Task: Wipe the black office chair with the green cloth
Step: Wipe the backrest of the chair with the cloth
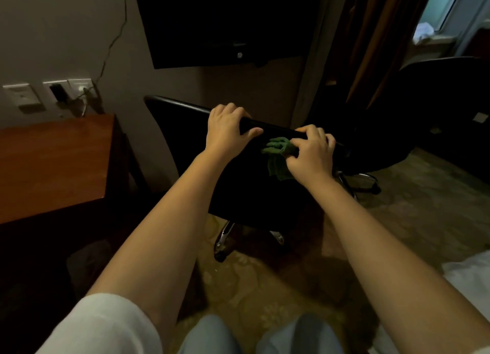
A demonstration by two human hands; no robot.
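**Wiping at the chair's top edge, cloth in the right hand**

Chair (238, 184) is seen from behind, its back turned toward the camera, chrome base legs (223, 237) showing below on the patterned carpet (397, 202).

Left hand (228, 127) is closed on the chair: fingers are curled over the top edge of the back near its middle, and the thumb is laid along the near face.

Right hand (311, 152) is placed just beside the left, toward the right end of the same edge. Its fingers are curled, and the cloth (278, 155) is gripped in them. The cloth is bunched and pressed against the near face of the back, just under the top edge, between the two hands. A loose corner is left hanging below the right thumb.

Both forearms are stretched forward; a white sleeve (106, 324) is seen on the left arm only.

Desk (53, 163) is noted left of the chair, against the wall. Sockets (66, 88) are mounted above its far edge, and a dark TV (225, 22) is fixed higher on the wall. A second chair (437, 102) is placed at right, near the curtains (371, 35).
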